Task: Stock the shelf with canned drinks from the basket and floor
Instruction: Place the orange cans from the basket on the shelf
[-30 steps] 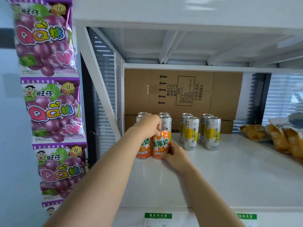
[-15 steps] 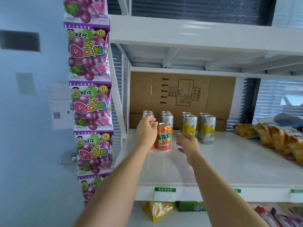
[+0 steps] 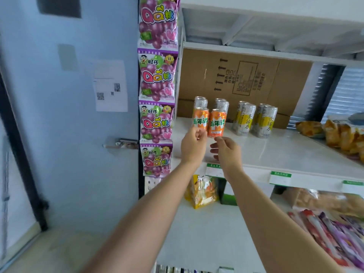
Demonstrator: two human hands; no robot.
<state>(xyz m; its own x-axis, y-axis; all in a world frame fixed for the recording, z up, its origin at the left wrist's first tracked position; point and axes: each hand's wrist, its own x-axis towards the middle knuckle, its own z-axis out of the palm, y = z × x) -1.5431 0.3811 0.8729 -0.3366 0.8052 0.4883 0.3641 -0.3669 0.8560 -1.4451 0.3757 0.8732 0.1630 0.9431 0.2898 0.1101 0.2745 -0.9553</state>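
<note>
Drawn back from two upright orange cans [image 3: 216, 125], left hand [image 3: 194, 146] and right hand [image 3: 226, 152] hang relaxed, empty.

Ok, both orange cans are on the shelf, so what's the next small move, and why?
Probably pull both hands back for more cans. The orange cans stand upright on the shelf; the right hand is empty, the left hand at most brushes one.
</note>
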